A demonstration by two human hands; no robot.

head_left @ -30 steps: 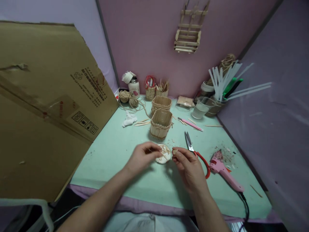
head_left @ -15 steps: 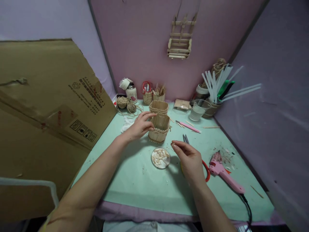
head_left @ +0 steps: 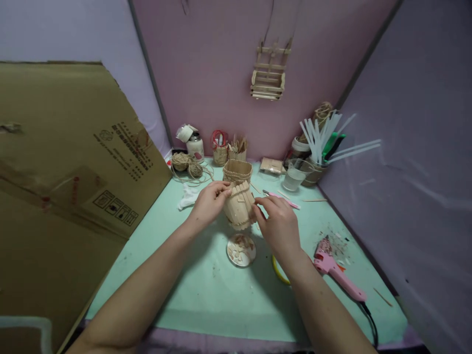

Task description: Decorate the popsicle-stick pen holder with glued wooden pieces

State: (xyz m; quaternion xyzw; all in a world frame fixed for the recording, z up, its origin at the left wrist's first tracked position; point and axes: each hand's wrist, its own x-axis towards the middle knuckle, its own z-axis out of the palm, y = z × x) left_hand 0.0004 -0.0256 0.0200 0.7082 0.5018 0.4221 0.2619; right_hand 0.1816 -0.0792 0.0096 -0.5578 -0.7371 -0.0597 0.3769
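Observation:
My left hand (head_left: 210,202) is closed on the upper left rim of a small wooden-stick basket (head_left: 238,209), which is tilted so its slatted side faces me. A small chip of wood shows on that side. At the basket's right edge, my right hand (head_left: 278,221) is closed, thumb and fingertips against the sticks. Whether a small piece is also between those fingers cannot be made out. Just below the basket, a round shallow dish (head_left: 241,260) holds many small wood chips. Under my right wrist, the yellow handle (head_left: 279,271) of a pair of scissors shows; the rest is hidden.
A second stick basket (head_left: 238,169) stands behind. To the right lie a pink glue gun (head_left: 341,278) with its cord and a pink pen-like tool (head_left: 282,199). Twine balls (head_left: 182,161), a measuring cup (head_left: 295,176) and a pot of glue sticks (head_left: 317,169) line the back. Cardboard (head_left: 66,196) stands left.
My left hand has gone from open fingers beside the basket to holding its rim, and the basket is now tilted. My right hand has moved up and left onto its side.

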